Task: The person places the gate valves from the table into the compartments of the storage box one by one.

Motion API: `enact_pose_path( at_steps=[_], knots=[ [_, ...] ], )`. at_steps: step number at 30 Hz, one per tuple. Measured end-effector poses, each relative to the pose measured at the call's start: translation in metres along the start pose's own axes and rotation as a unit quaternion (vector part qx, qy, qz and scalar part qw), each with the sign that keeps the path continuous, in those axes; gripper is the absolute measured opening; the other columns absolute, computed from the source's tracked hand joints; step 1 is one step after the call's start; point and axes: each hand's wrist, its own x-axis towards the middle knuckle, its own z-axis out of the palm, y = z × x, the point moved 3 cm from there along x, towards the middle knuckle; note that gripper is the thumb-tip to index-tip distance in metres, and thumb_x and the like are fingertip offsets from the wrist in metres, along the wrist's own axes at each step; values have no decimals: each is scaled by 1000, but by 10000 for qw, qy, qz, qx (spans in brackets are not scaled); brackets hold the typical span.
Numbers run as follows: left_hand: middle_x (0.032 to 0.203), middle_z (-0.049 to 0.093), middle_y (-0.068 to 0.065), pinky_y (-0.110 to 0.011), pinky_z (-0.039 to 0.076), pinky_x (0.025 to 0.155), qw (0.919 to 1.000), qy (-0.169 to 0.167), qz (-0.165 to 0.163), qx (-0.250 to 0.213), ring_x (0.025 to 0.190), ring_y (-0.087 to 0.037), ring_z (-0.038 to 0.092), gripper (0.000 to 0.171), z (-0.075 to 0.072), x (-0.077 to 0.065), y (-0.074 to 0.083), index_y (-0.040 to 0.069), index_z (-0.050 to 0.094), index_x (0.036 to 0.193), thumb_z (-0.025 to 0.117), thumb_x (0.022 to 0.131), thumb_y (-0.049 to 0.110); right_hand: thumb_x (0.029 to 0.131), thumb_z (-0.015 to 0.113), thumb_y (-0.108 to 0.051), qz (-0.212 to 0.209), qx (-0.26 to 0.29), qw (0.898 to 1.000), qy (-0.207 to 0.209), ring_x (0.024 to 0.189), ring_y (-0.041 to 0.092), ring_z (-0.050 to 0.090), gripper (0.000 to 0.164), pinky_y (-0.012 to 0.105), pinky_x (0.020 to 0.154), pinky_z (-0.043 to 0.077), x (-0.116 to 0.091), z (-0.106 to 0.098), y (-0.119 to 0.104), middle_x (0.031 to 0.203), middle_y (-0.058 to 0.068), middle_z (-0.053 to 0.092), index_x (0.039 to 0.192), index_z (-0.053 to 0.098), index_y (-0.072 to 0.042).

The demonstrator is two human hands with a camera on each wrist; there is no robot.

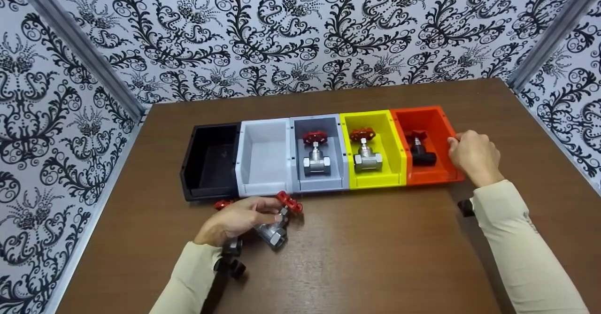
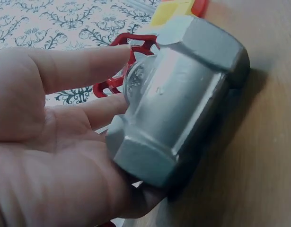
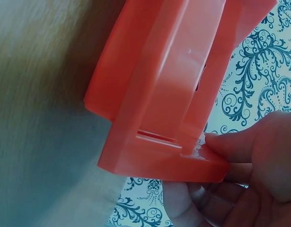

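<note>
My left hand [image 1: 242,218] holds a silver gate valve [image 1: 272,233] with a red handwheel [image 1: 289,202], tilted, just in front of the white bin. In the left wrist view the valve's steel body [image 2: 178,94] fills the middle, its handwheel partly behind the fingers. My right hand [image 1: 476,157] grips the right wall of the red-orange bin [image 1: 448,175]; the right wrist view shows thumb and fingers pinching the bin's edge [image 3: 202,165]. In that bin lies a black valve [image 1: 422,157] with a dark red handle. Silver valves stand in the grey bin [image 1: 317,163] and yellow bin [image 1: 368,160].
At the row's left end are the white bin [image 1: 265,157] and the black bin [image 1: 213,161], with nothing seen inside. Another red handwheel [image 1: 222,204] and a dark fitting [image 1: 232,247] lie partly hidden by my left hand. Patterned walls [image 1: 300,32] enclose the brown table [image 1: 366,253].
</note>
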Motion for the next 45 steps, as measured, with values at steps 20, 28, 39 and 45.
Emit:
enact_pose_path(
  at_steps=[20,28,39,45],
  knots=[
    [105,67,-5,-25,50,77,9989,177,-329,-275,86,-11,62,49,1,-6,3,1,53,138,67,94,15,101,48,-24,13,-29,10000,-18,89,57,58,36,64,72,45,0,1,0,107,38,61,115,67,3],
    [105,64,-4,-27,49,76,9991,245,-339,-89,88,-13,60,43,1,-5,5,4,59,131,68,94,23,101,48,-24,7,-62,10000,-1,88,58,59,35,64,69,46,0,2,0,104,38,62,113,67,3],
    [105,65,-7,-28,49,80,9994,176,-132,-265,92,-16,61,43,-1,-10,8,4,56,129,68,94,27,101,48,-24,46,-120,9999,-62,85,56,59,35,62,67,47,0,0,0,100,36,62,110,66,4],
    [108,68,-9,-27,51,77,9973,-1,143,-717,89,-13,63,44,-2,-12,10,0,53,130,65,96,25,101,48,-25,86,-151,9998,-56,86,56,58,35,63,70,46,1,1,-2,103,38,61,111,66,4]
  ],
)
